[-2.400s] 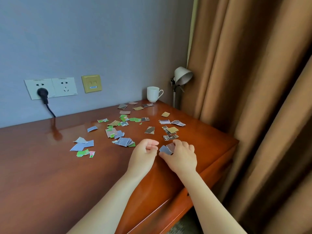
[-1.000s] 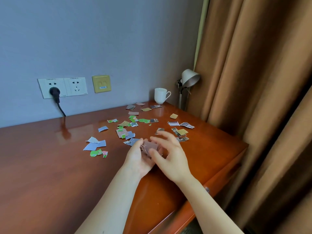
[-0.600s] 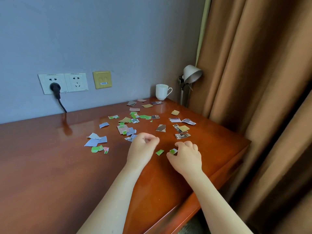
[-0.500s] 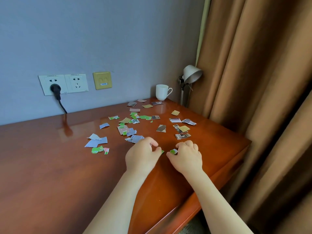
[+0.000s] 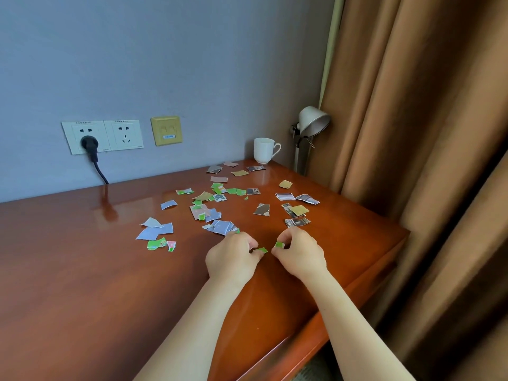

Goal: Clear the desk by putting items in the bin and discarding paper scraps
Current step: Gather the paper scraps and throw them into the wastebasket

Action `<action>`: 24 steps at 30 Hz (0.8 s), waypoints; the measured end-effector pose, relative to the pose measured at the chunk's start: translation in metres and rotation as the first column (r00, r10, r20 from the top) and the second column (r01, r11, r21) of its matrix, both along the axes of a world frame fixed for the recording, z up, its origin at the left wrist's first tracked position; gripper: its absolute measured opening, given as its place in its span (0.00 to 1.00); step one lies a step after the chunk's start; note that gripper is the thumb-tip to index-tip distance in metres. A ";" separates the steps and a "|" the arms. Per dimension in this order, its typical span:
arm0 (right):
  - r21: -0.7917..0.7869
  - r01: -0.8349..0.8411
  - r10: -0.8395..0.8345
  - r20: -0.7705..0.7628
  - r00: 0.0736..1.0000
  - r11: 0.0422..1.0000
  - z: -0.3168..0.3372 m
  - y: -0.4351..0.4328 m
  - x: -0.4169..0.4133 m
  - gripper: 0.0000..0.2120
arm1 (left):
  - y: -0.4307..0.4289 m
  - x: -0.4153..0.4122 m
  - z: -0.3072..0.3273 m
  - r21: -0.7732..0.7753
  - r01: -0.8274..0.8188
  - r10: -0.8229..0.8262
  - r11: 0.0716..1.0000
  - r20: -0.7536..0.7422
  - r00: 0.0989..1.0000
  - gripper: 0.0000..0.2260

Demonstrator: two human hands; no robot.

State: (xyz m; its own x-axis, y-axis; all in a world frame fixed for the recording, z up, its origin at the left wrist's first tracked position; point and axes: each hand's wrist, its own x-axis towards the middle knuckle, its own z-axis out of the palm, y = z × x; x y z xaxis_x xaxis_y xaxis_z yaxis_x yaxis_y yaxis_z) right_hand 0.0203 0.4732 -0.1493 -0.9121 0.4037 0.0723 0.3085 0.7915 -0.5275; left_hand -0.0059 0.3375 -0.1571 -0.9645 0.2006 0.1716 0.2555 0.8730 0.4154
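Several torn paper scraps (image 5: 217, 213), blue, green, brown and grey, lie scattered over the polished wooden desk (image 5: 82, 284). My left hand (image 5: 232, 259) rests on the desk with curled fingers and pinches a small green scrap (image 5: 261, 250) at its fingertips. Close to its right, my right hand (image 5: 299, 254) pinches another small green scrap (image 5: 279, 245). Both hands sit just in front of a pile of blue scraps (image 5: 222, 227). No bin shows in this view.
A white mug (image 5: 263, 150) stands at the desk's back right corner beside a metal lamp (image 5: 309, 127). Wall sockets with a black plug (image 5: 89, 143) are on the grey wall. Brown curtains (image 5: 412, 133) hang right of the desk edge.
The hands earlier held larger scraps together above the desk. They have since dropped to the desk, and each now pinches a small green piece; the left hand moved onto its piece.
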 end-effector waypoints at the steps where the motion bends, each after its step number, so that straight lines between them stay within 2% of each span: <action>1: -0.015 -0.008 0.007 -0.035 0.999 1.000 -0.003 -0.001 0.002 0.06 | 0.000 0.000 0.000 0.002 0.007 -0.007 1.000 -0.001 1.000 0.14; 5: -0.081 -0.016 -0.001 -0.204 0.979 0.997 -0.013 -0.001 0.008 0.07 | 0.002 -0.002 -0.001 -0.008 0.018 -0.018 1.000 0.022 1.000 0.12; 10: -0.272 -0.101 0.007 -0.329 0.944 0.957 -0.016 -0.001 0.008 0.05 | 0.000 0.002 -0.001 0.014 0.019 -0.019 1.000 0.008 1.000 0.06; 12: -0.332 -0.116 -0.015 -0.368 0.930 0.936 -0.015 -0.001 0.010 0.05 | -0.001 0.004 -0.001 0.091 0.018 -0.019 0.996 0.016 1.000 0.05; 14: -0.374 -0.143 -0.023 -0.406 0.913 0.916 -0.014 -0.002 0.012 0.05 | 0.000 0.004 0.002 0.281 0.016 -0.036 0.959 0.066 0.997 0.04; 16: -0.426 -0.176 -0.036 -0.444 0.895 0.887 -0.011 -0.003 0.016 0.04 | 0.002 0.005 0.005 0.538 0.009 -0.100 0.843 0.139 0.985 0.06; 18: -0.495 -0.197 -0.070 -0.470 0.880 0.846 -0.008 -0.003 0.019 0.04 | 0.003 0.007 0.010 0.703 -0.036 -0.160 0.710 0.210 0.965 0.09; 21: -0.572 -0.202 -0.137 -0.494 0.859 0.795 -0.005 -0.005 0.024 0.04 | 0.004 0.008 0.015 0.833 -0.194 -0.249 0.518 0.364 0.898 0.11; 24: -0.620 -0.256 -0.134 -0.511 0.849 0.742 -0.003 -0.016 0.028 0.05 | 0.006 0.007 0.016 0.852 -0.380 -0.319 0.359 0.495 0.808 0.09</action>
